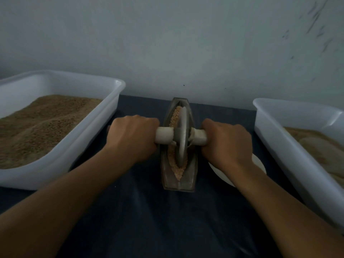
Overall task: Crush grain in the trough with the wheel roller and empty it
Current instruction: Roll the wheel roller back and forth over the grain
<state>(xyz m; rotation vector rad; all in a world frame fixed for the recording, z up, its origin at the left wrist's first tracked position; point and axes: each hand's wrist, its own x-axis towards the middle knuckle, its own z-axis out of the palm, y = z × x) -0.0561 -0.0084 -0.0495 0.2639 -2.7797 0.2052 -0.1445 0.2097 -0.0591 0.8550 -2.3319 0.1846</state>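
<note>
Metal wheel roller (181,135) sitting mid trough (178,146); I am gripping axle, left hand (133,135) and right hand (226,139) both wrapped tight, crushing grain (176,116); next needing even downward pressure

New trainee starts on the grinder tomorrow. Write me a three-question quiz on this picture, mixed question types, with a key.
1. True or false: the wheel roller stands on edge in the trough, with grain on both its far and near sides.
2. Multiple choice: what do the left hand and right hand grip? A) the trough's rim B) the roller's handle, one on each side of the wheel C) the tubs
3. Fill in: the small white plate lies partly under the ___ hand.

Key: 1 true; 2 B; 3 right
</note>
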